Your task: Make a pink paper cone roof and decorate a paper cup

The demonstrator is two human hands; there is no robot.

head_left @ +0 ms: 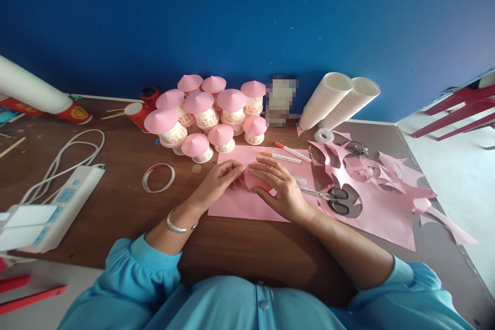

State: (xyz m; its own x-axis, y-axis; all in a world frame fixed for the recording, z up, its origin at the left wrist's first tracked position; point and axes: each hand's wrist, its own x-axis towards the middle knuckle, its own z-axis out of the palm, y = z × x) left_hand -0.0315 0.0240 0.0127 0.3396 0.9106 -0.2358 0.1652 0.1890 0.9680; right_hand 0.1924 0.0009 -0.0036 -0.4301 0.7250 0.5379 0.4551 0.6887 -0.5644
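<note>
A round pink paper piece, partly covered by my fingers, is between my hands above a pink sheet. My right hand grips it from the right, with fingers over the top and the thumb below. At its left edge my left hand has its fingertips pressed together in a pinch. Just beyond my hands lie an orange-capped marker and a second marker. Black-handled scissors rest by my right wrist.
Several decorated paper cups with pink cone roofs stand near the blue wall. Two white cup stacks lean right of them, beside a tape roll. Pink scraps cover the right side. A white ring and power strip lie left.
</note>
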